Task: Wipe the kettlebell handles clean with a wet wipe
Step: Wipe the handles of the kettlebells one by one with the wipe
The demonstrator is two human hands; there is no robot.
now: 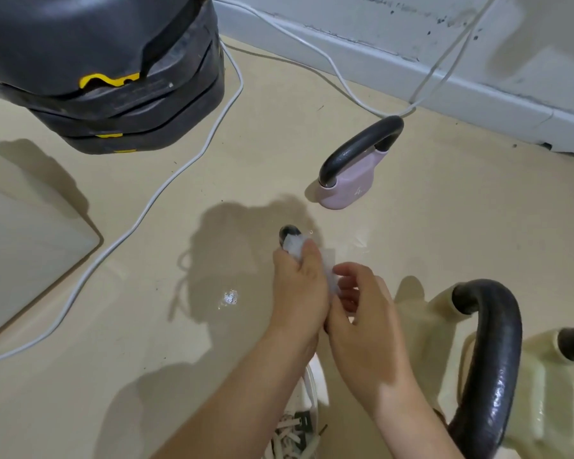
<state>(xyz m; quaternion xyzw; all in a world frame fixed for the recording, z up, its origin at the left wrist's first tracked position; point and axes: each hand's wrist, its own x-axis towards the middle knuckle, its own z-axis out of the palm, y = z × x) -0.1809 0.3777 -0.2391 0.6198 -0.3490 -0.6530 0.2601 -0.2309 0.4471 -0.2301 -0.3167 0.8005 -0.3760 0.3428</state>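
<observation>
Two hands meet mid-floor: my left hand (299, 286) wraps the wet wipe (294, 248) round a dark kettlebell handle (287, 232) so it rubs every side; my right hand (362, 313) sits just beside, fingers loosely curled, whether pinching the wipe I cannot tell

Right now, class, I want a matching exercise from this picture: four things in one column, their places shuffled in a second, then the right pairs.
Things
1. pink kettlebell
2. cream kettlebell
3. white cable
4. wet wipe

Places
A. gripped in the left hand
B. bottom right corner of the view
C. on the floor close to the wall
D. trailing over the floor past the black and yellow stack

Pairs: 1-C, 2-B, 3-D, 4-A
</observation>
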